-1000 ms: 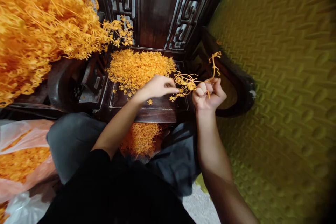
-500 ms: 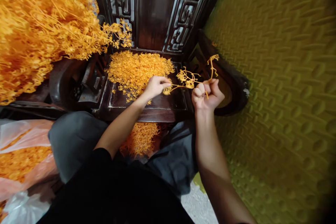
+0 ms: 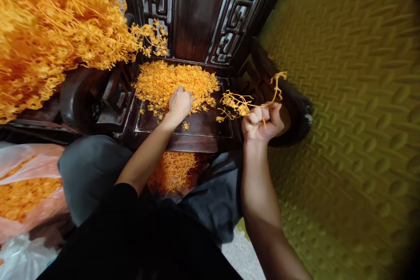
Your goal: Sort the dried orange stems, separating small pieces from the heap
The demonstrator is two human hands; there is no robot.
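My right hand (image 3: 262, 122) is closed around a branched orange plastic stem (image 3: 241, 105). Small flower-like pieces cluster on the stem's left side, and a bare curled end sticks up past my fingers. Over the front of a heap of small orange spidery pieces (image 3: 197, 78) is my left hand (image 3: 180, 104), its fingers apart and their tips partly lost against the heap. The heap lies on the seat of a dark carved wooden chair (image 3: 210, 129). One loose orange piece (image 3: 186, 126) rests on the seat just below my left hand.
A large mass of orange stems (image 3: 65, 30) rises at the left, over the chair's armrest (image 3: 74, 100). A pinkish plastic bag (image 3: 42, 157) of orange pieces stands lower left. More orange stems (image 3: 177, 170) lie between my knees. A textured yellow-green surface (image 3: 354, 118) fills the right side.
My left hand has let go of the stem's left end and moved left to the heap. A loose piece now shows on the seat. My right hand keeps hold of the stem, nearly still.
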